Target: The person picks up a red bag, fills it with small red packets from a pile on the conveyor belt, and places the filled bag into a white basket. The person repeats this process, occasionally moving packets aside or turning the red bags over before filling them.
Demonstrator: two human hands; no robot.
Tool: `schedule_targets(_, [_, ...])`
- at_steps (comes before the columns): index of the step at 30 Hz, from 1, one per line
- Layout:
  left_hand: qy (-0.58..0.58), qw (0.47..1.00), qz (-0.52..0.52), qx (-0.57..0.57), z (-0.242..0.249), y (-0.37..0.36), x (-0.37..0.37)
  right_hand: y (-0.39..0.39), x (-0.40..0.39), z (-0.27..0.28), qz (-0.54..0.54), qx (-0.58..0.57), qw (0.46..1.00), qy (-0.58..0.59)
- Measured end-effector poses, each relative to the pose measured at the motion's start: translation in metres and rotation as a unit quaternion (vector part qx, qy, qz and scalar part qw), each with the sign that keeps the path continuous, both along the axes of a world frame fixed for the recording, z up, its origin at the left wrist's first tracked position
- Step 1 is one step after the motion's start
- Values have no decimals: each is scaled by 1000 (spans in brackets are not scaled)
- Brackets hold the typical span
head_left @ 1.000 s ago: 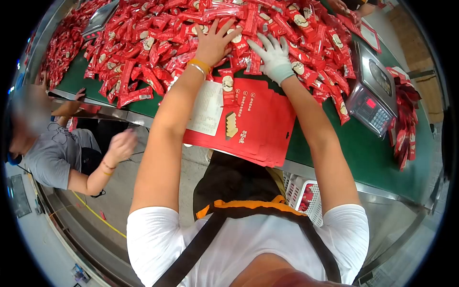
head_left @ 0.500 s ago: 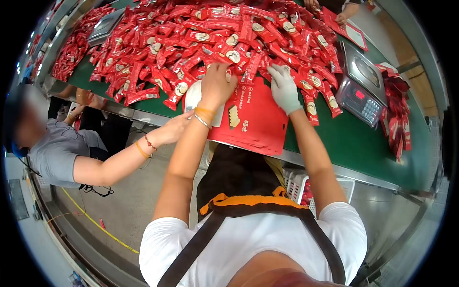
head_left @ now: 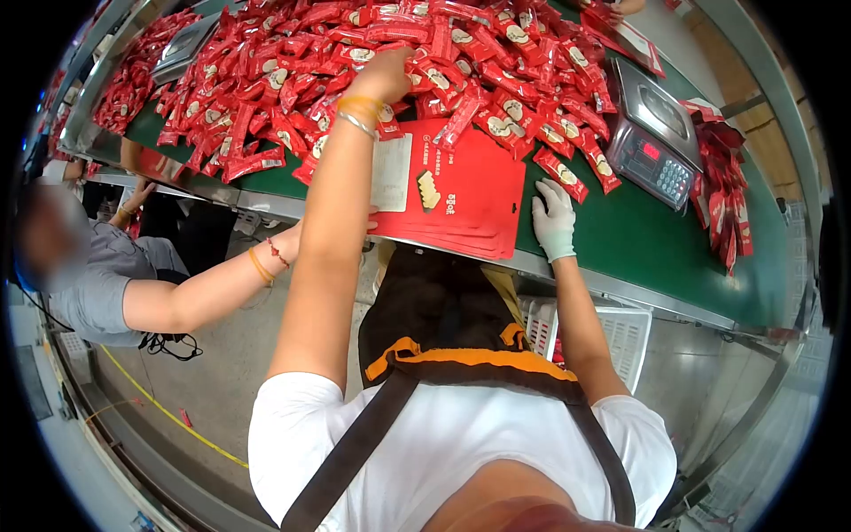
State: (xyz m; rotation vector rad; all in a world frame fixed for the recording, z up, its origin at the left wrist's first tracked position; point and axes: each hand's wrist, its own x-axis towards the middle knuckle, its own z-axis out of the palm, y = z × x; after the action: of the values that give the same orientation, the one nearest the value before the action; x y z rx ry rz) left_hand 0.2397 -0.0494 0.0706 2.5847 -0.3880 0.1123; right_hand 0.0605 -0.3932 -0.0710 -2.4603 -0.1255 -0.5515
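Standing at a green table [head_left: 674,257], a person rests the gloved right hand [head_left: 553,220] flat near the table's front edge, fingers loosely spread and holding nothing, just beside a stack of flat red bags [head_left: 461,191]. Beyond the stack, the bare left hand [head_left: 386,75] reaches into a heap of red packets [head_left: 355,53]; its fingers curl among them, though whether they grip one cannot be told. To the right sits a scale [head_left: 651,133]. At left, a co-worker's arm [head_left: 213,288] stretches toward the bags.

Glossy red plastic wrappers [head_left: 496,124], matt green tabletop [head_left: 638,239], brushed-metal scale [head_left: 651,133].
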Motion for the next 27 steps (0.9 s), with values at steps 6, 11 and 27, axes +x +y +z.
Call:
schedule_targets(6, [-48,991,51,-112,12,14,62,2,3,-1,-1,-44,999,-2])
schedule_targets(11, [-52,979,199,-6,-24,-14,49,2,2,0,-4,-4,1000,-7])
schedule_targets(27, [-277,943,52,176,-166,-102,-33,-3,10,-13,3,28,1000,1])
